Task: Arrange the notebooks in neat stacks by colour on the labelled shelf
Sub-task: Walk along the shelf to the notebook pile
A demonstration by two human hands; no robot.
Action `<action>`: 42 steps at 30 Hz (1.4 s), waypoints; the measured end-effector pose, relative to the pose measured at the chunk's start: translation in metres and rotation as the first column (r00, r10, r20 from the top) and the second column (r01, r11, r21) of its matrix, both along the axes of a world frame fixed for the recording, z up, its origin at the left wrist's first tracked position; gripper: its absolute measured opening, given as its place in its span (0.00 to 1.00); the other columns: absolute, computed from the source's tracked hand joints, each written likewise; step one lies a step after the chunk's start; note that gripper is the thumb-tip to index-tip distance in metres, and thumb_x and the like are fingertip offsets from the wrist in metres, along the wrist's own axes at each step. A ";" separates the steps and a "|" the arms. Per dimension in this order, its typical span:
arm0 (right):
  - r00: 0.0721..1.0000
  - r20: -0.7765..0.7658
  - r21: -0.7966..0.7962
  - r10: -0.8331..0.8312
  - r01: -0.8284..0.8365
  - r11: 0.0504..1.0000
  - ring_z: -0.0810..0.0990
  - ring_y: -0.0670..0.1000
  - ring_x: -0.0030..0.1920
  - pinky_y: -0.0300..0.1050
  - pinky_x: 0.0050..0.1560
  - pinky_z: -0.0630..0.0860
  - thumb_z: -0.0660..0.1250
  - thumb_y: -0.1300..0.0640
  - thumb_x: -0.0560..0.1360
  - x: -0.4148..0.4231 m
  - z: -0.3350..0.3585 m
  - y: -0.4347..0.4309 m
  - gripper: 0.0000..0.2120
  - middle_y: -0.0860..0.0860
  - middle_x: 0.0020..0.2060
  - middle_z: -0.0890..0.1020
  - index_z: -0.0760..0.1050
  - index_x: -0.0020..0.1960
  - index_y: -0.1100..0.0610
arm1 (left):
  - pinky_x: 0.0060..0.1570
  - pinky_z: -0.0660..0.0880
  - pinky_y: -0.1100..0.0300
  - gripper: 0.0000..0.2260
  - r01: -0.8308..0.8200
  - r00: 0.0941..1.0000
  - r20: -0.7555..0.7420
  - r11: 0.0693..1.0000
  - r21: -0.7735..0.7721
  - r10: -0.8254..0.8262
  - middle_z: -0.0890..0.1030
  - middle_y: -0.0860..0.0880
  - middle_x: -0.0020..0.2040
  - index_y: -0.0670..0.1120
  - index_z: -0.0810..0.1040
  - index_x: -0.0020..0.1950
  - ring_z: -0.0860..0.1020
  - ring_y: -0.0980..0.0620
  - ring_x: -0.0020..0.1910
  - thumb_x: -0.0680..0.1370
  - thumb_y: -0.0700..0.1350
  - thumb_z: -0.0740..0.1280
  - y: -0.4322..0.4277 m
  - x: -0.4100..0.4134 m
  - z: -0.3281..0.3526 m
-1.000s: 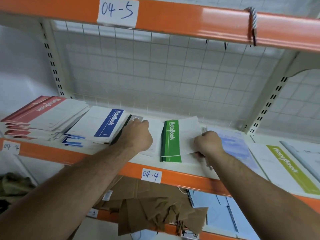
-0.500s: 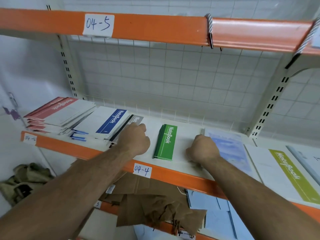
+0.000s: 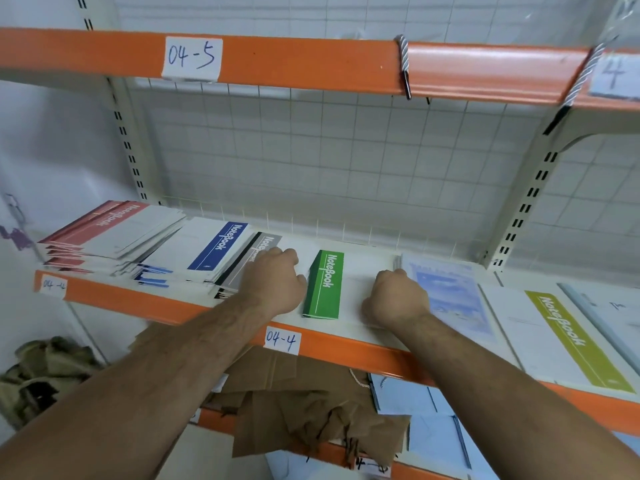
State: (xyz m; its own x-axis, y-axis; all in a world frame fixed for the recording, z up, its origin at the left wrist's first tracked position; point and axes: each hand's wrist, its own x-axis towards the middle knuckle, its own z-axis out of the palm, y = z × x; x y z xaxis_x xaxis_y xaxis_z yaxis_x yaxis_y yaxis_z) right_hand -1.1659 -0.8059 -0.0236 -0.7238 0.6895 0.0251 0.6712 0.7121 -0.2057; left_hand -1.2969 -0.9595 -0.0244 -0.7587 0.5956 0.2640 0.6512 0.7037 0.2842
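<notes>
The fingers (image 3: 284, 255) of the left hand (image 3: 273, 282) and of the right hand (image 3: 394, 299) are curled under with the tips hidden, so a grasp cannot be told. The green notebooks (image 3: 323, 285) are flanked by them at nine and three o'clock, on the shelf (image 3: 346, 356) labelled 04-4. A grey stack (image 3: 239, 271), a blue stack (image 3: 218, 245) and a red stack (image 3: 114, 220) are ranged further towards nine o'clock.

Upper label (image 3: 192, 57) on top orange beam (image 3: 311, 65): handwritten "04-5". Corner label (image 3: 614, 76), same beam, far right: only "4" shows. Front label (image 3: 281, 340) on middle orange beam (image 3: 346, 351): "04-4". Left label (image 3: 52, 285): blurred, looks like "04-4". "NoteBook" printed on red notebook (image 3: 110, 216), blue notebook (image 3: 225, 239), green notebook (image 3: 327, 271), lime notebook (image 3: 564, 322); partly hidden on grey notebook (image 3: 266, 242).
</notes>
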 end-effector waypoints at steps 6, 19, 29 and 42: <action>0.999 -0.038 0.155 0.038 -0.032 0.987 0.68 0.59 0.68 0.52 0.62 0.69 0.60 0.43 0.78 0.013 -0.002 -0.009 0.24 0.56 0.69 0.71 0.70 0.68 0.56 | 0.67 0.67 0.52 0.21 0.198 0.980 -0.002 0.980 -0.013 -0.198 0.74 0.48 0.70 0.47 0.72 0.72 0.70 0.47 0.69 0.80 0.54 0.62 0.015 -0.001 0.005; 0.947 0.103 0.080 -0.304 0.297 0.952 0.44 0.56 0.80 0.64 0.77 0.44 0.47 0.30 0.79 0.122 -0.011 -0.049 0.36 0.51 0.81 0.47 0.47 0.81 0.47 | 0.78 0.42 0.46 0.31 0.635 0.771 0.107 0.748 -0.195 -0.627 0.49 0.53 0.82 0.55 0.48 0.82 0.46 0.51 0.81 0.82 0.64 0.51 0.051 0.073 -0.010; 0.827 0.086 0.046 -0.555 0.553 0.832 0.45 0.54 0.80 0.63 0.77 0.47 0.48 0.29 0.78 0.251 -0.011 -0.064 0.38 0.49 0.81 0.48 0.48 0.81 0.46 | 0.77 0.44 0.44 0.31 0.810 0.566 0.095 0.532 -0.245 -0.819 0.51 0.52 0.82 0.54 0.48 0.82 0.48 0.49 0.81 0.82 0.64 0.49 0.083 0.199 -0.010; 0.768 0.073 0.052 -0.636 0.634 0.772 0.48 0.55 0.80 0.61 0.77 0.50 0.48 0.31 0.79 0.438 -0.006 -0.002 0.36 0.50 0.81 0.52 0.49 0.81 0.47 | 0.77 0.42 0.43 0.31 0.867 0.465 0.092 0.431 -0.249 -0.881 0.50 0.53 0.82 0.53 0.48 0.82 0.46 0.49 0.81 0.82 0.65 0.48 0.174 0.379 -0.008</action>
